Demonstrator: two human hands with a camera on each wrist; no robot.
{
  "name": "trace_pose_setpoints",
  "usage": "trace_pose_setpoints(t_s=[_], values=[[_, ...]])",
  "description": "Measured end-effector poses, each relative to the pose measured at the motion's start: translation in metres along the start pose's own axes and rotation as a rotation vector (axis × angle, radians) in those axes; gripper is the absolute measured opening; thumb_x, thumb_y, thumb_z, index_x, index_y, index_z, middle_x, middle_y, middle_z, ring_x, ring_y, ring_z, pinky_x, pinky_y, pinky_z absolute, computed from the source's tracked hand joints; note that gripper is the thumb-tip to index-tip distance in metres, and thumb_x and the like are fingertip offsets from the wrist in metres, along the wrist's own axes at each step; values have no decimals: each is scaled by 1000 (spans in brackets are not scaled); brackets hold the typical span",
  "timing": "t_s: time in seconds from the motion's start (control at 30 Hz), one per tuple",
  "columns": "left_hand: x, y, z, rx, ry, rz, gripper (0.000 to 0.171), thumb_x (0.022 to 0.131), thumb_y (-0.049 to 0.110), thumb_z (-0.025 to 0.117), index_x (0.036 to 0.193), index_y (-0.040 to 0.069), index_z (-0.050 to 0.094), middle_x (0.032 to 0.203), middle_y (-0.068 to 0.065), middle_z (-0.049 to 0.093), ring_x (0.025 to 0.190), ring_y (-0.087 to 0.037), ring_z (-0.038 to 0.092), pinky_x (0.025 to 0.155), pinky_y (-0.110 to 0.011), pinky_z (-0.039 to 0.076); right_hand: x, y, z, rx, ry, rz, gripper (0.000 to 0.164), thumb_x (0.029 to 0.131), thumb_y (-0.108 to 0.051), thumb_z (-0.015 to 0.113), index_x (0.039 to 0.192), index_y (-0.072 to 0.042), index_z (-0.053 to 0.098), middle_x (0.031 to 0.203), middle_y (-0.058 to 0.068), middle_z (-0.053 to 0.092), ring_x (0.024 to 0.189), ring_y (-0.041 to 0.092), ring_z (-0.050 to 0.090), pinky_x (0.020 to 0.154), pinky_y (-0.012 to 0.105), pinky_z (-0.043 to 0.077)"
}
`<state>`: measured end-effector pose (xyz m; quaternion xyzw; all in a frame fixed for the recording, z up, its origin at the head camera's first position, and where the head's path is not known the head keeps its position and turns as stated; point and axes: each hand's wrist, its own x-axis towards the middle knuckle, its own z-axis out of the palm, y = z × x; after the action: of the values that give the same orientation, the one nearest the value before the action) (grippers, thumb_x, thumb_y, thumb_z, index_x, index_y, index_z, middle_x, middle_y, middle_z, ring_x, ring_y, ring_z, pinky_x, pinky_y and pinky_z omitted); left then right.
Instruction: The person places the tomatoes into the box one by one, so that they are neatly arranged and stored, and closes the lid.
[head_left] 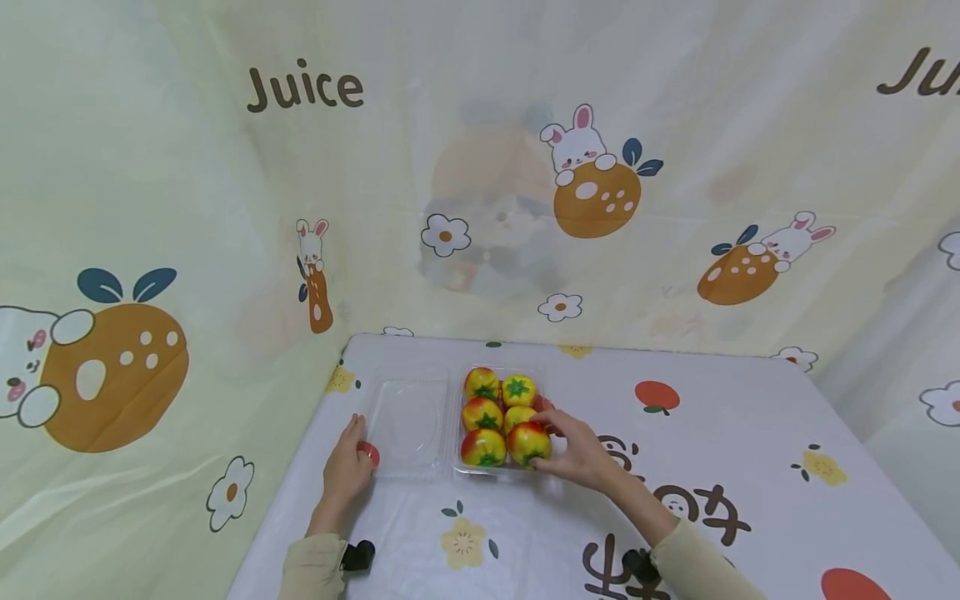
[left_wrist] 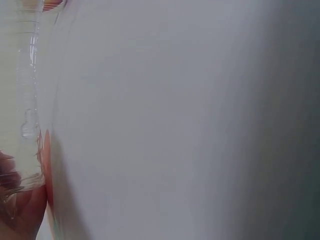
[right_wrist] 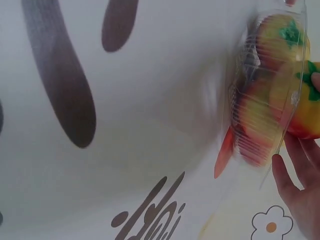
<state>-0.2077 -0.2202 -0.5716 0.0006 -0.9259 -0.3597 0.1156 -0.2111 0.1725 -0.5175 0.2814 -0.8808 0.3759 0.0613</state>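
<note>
A clear plastic clamshell box lies opened flat, its lid (head_left: 408,425) on the left and its tray (head_left: 459,458) on the right. Several red-and-yellow toy persimmons (head_left: 482,414) with green calyxes sit in the tray in two columns. My right hand (head_left: 577,446) pinches the front-right persimmon (head_left: 528,442) between thumb and fingers. In the right wrist view, that persimmon (right_wrist: 302,117) stands partly above the tray's rim, beside other fruit. At the lid's left edge is my left hand (head_left: 348,467), fingers extended along it; the left wrist view shows fingertips (left_wrist: 32,210) against the clear plastic.
A white cloth (head_left: 405,533) printed with fruit, flowers and dark lettering covers the table. Cream printed curtains (head_left: 360,175) hang behind the table and at its left. Dark wrist devices (head_left: 358,556) sit near both sleeves.
</note>
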Motion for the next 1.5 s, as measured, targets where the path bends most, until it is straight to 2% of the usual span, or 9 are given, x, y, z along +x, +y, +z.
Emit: trace_pose_setpoints(t_s=[0.27,0.4,0.7,1.0,1.17,1.3,1.4,1.5], values=[[-2,-1,-2,5,-13,-13,60,84,-6,40,143,-12,40,151,-29,36,139,-45,35,111,-57,30,1,-4,6,-89,-9,60,54,69,-18,88,110,-10,53,108,7,65,98,26,66,87,44,55],[-1,-1,-2,2,-17,-22,60,84,-6,40,143,-12,40,151,-29,36,139,-45,34,111,-57,29,4,-3,6,-115,-25,68,53,70,-20,88,106,-11,51,106,7,66,98,26,65,87,45,55],[-4,0,-1,2,-32,-39,61,83,-5,41,144,-11,39,152,-28,35,140,-44,33,111,-57,29,0,-3,-4,-5,-51,97,45,77,-32,83,110,-10,61,104,4,58,99,32,59,89,50,53],[-3,3,-4,4,-15,-23,60,84,-5,40,143,-12,39,151,-29,35,139,-45,34,112,-56,29,4,-3,-6,-44,-83,77,40,76,-31,84,99,-9,61,103,11,55,99,35,59,88,48,54],[-3,4,-6,1,-7,-30,59,84,-4,40,143,-12,40,149,-32,36,137,-48,35,110,-59,30,3,-3,-9,-4,-75,109,45,75,-32,85,107,-7,66,109,13,54,104,36,58,90,50,53],[-5,4,-8,-47,-14,-54,59,85,-4,42,143,-11,40,147,-33,38,136,-49,35,111,-59,29,0,-3,-14,8,-71,154,56,77,-39,82,119,-5,64,118,16,55,109,36,56,90,49,54],[-6,3,-9,-103,-25,-86,59,87,-3,43,145,-10,38,146,-32,41,137,-47,37,112,-57,29,1,-1,-17,33,-34,203,55,83,-40,76,124,-6,62,123,16,56,114,37,55,90,48,54],[-6,2,-11,-157,-33,-118,60,88,-3,43,147,-8,36,145,-31,43,133,-44,42,110,-57,32,1,1,-18,107,16,263,49,91,-33,69,129,-3,59,128,18,55,119,39,54,92,49,53]])
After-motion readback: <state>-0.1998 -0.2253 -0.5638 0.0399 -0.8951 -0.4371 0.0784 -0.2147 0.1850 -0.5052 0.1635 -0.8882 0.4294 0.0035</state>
